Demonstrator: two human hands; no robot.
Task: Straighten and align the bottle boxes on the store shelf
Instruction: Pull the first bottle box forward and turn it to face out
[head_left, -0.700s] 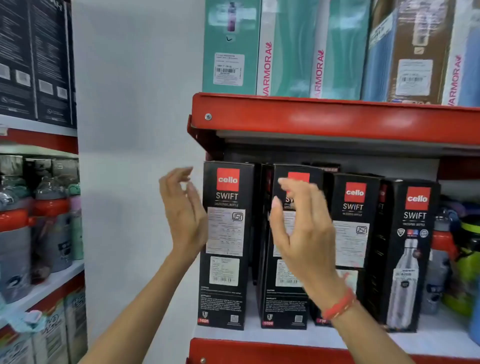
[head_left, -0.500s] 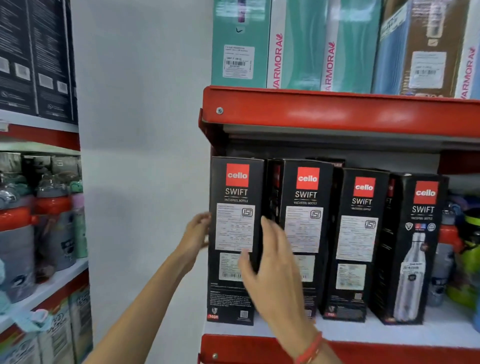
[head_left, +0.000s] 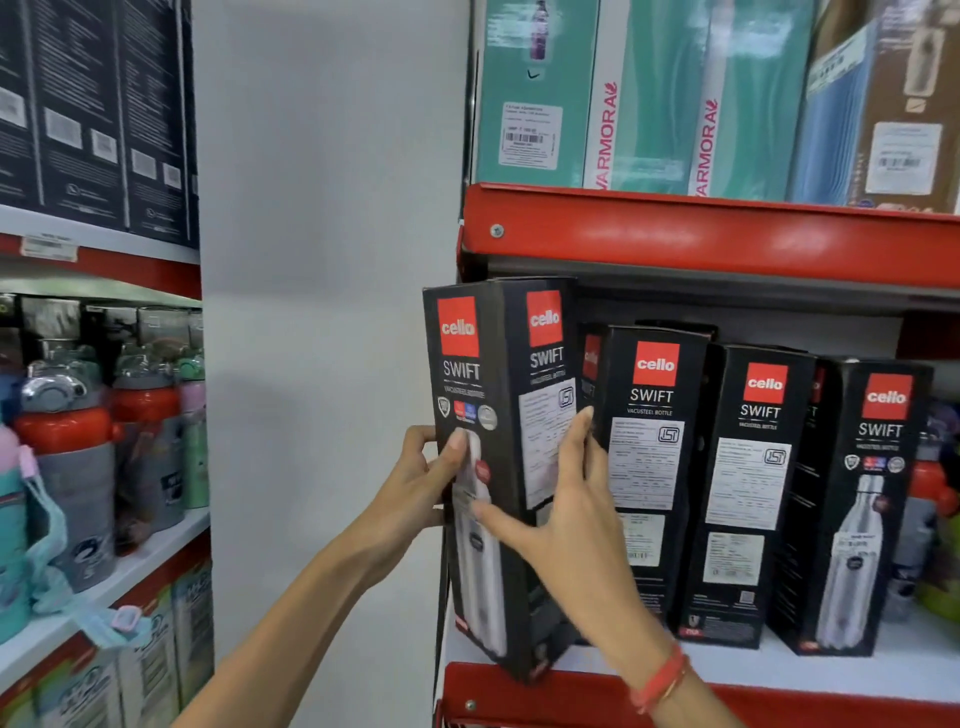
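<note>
We've got the leftmost box (head_left: 511, 467) gripped between both hands: left hand (head_left: 415, 483) on its outer edge, right hand (head_left: 566, 514) fingers across the front, corner turned toward us on the shelf (head_left: 779, 670).

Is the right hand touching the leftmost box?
Touching. The head view shows the right hand flat against the leftmost box, fingertips on its label side and thumb across its front corner.
</note>
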